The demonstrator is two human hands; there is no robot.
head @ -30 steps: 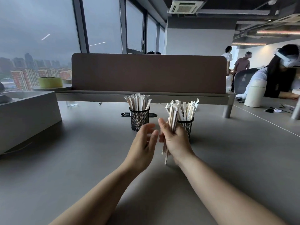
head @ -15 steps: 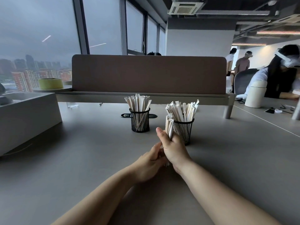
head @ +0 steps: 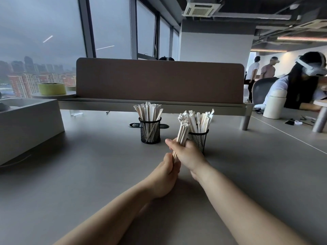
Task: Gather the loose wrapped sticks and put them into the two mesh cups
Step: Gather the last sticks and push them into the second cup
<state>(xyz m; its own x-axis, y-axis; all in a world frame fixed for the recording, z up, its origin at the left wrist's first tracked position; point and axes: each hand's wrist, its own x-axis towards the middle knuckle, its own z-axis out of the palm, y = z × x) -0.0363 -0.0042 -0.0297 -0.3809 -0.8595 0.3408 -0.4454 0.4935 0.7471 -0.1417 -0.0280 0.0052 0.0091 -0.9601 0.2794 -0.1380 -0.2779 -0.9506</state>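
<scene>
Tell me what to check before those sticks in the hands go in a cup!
1. Bundle of wrapped sticks held firmly: ok, the right hand has its grip around the middle.
2. Bottom ends evened up: cannot tell, the left hand covers them.
3. Right mesh cup standing upright: ok.
4. Room in that cup: not ok, it looks packed already.
5. Left mesh cup as the other choice: cannot tell, it looks full too.
6. Loose sticks left on the table: ok, none in view.
</scene>
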